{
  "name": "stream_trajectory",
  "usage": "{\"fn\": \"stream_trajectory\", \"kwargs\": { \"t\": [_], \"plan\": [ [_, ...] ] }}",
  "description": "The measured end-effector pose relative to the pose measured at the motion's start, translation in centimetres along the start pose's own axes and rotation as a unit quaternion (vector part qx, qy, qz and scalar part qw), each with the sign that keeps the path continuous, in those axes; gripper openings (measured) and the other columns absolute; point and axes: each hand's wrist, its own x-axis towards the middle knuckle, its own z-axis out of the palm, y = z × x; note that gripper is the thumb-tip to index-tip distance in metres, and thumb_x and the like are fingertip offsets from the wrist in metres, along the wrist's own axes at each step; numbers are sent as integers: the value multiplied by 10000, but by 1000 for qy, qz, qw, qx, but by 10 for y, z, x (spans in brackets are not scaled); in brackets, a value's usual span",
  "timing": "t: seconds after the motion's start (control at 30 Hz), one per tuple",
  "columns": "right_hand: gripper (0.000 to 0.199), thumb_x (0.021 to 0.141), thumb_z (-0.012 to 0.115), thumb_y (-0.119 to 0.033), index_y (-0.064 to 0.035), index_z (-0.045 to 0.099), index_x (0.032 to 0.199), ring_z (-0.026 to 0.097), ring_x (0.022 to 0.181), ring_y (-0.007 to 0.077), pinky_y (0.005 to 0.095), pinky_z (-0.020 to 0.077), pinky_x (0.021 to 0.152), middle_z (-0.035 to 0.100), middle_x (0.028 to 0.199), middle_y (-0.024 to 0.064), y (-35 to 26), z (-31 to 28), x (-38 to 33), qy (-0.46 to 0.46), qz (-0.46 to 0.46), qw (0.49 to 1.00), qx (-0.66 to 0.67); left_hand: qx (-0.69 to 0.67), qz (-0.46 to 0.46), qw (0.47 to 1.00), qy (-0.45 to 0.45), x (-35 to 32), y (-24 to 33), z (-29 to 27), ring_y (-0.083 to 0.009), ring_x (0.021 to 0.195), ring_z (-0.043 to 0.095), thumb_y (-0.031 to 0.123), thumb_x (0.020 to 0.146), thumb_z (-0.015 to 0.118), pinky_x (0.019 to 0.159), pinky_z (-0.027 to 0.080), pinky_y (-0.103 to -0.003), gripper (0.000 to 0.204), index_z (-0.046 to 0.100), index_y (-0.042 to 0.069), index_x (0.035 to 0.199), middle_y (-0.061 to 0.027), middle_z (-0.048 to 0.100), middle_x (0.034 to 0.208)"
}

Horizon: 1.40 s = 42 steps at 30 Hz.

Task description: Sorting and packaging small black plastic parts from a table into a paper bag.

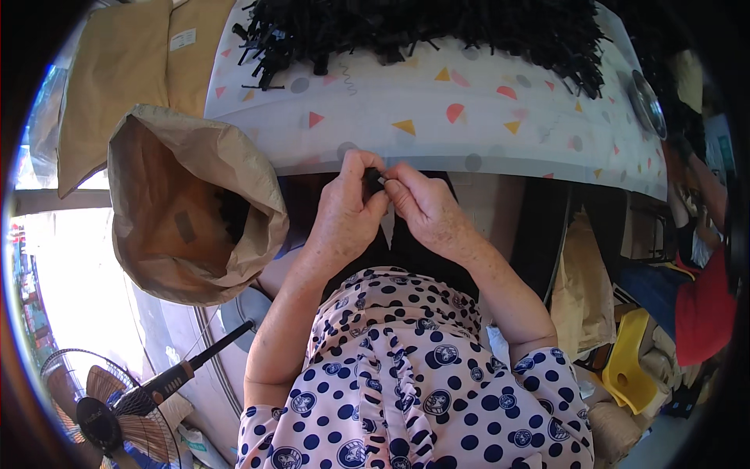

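Working at one small black piece (374,180), just on the body side of the near edge of the patterned tablecloth (375,144). Pinching it with the left hand (345,211), thumb and forefinger nearly closed; meeting it from the other side with the right hand (432,215), likewise drawn close at thumb and forefinger, with hardly any gap at either grip. Probably in the middle of fine fingertip work on this single piece. Seems to call next for a steady left pinch and a small, exact movement of the right thumb.

Cannot tell whether twisting, parting or pressing. Cannot make out the full shape of the piece, being mostly covered by fingers. Cannot follow the heap of black pieces (437,35) beyond the top edge of view. Can see something dark inside the open paper sack (152,270), too shadowed to identify.
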Motion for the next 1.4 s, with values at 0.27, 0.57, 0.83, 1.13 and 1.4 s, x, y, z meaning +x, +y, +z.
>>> {"fn": "stream_trajectory", "kwargs": {
  "t": [0.27,0.57,0.83,1.13,1.4],
  "plan": [
    [139,970,474,-129,-9,542,978,488,555,134,275,412,535,506,628,69,8,17,-10,25,-34,999,7,110,48,992,33,-17,-2,2,-151,532,518,-40,809,569,523,426,-286,282,458,41,1055,-71,501,595],
    [152,983,458,-139,-20,541,1026,449,555,94,241,389,531,513,686,23,-21,57,-109,78,-146,984,68,200,212,949,122,-127,26,14,-165,536,483,-19,812,589,512,400,-305,293,479,59,1072,-73,481,633],
    [173,977,506,-175,-37,530,1078,445,523,41,161,344,451,564,792,19,-28,69,-118,38,-85,959,266,-429,69,900,-39,-155,16,-13,-105,710,569,35,924,473,617,447,-206,274,459,72,1194,-58,580,941],
    [171,931,589,-140,-51,546,1071,446,548,22,151,320,441,565,767,-11,-7,69,-108,-39,-65,936,343,-461,-5,878,-129,-158,-13,-13,-146,670,545,113,937,513,541,409,-208,410,429,62,1335,-88,573,895],
    [278,887,657,-190,-26,562,1089,508,587,22,135,319,445,602,776,19,3,57,-114,-166,-11,914,369,-497,-4,834,-240,-162,-23,-10,-127,616,548,114,930,540,506,437,-188,390,452,59,1306,-70,556,901]
  ]
}}
